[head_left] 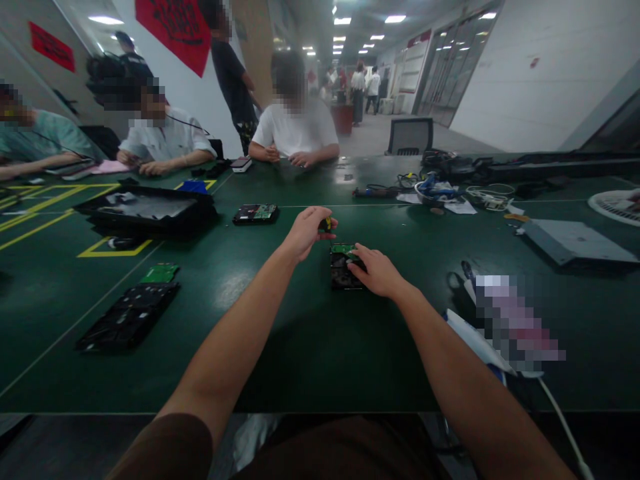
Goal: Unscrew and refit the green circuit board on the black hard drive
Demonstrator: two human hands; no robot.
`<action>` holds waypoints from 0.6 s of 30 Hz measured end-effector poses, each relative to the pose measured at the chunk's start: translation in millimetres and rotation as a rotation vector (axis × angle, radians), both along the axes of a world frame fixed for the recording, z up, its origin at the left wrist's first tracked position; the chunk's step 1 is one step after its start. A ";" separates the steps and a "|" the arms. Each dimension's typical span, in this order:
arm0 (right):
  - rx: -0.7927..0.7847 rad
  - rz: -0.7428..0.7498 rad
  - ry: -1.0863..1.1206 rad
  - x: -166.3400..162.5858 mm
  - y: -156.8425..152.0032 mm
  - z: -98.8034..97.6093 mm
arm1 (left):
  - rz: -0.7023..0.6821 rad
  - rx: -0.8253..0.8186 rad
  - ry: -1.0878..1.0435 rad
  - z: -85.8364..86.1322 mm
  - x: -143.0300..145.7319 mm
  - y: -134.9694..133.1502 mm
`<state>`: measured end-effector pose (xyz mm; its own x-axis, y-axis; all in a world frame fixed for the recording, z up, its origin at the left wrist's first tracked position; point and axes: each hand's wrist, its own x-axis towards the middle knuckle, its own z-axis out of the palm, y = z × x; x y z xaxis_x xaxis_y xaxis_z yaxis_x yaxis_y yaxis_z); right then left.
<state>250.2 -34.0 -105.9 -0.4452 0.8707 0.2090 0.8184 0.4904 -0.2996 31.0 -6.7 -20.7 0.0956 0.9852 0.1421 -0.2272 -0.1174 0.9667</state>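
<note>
Our brown sleeve (173, 440) sits nearest the lens, at the near edge of the green table (300, 353), with both bare forearms stretched over the top. From the left, a long black unit (127, 317) lies aslant toward the near left corner, a green board (161, 273) at its far end. Beyond it, a black tray (150, 228) stands on the table, holding pale items, while a person in a white shirt (167, 141) leans over the far left stretch. Toward the middle lies a smaller black-and-green unit (256, 213); a co-worker in a white T-shirt (300, 127) sits at the far edge.

At mid-table, our left hand (309, 233) pinches a small yellow-and-black tool (328, 225) above the far side of a black drive-like unit (345, 272), which lies flat with a green circuit board (343, 249) on top. Our right hand (379, 270) rests on that unit's right side, thumb and forefinger parted; we cannot tell whether the hidden fingers grip it.

Farther right, tangled cables (435, 189) lie toward the far edge, a blurred pink item (520, 317) nearer us, and a grey metal case (580, 240) by the right edge.
</note>
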 end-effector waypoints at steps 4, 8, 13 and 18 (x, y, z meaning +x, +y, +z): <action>0.013 0.002 -0.006 0.2 0.2 -0.6 | -0.049 -0.022 -0.073 -2.9 0.6 2.3; 0.010 -0.004 -0.008 0.3 0.3 -1.2 | -0.022 0.040 0.000 -5.0 -2.2 5.8; 0.018 -0.004 -0.012 -0.1 -0.5 -1.0 | 0.075 0.094 0.045 -2.5 1.5 2.0; 0.011 0.001 -0.002 -0.4 -0.5 -0.5 | 0.013 0.064 -0.029 -0.4 7.1 -2.7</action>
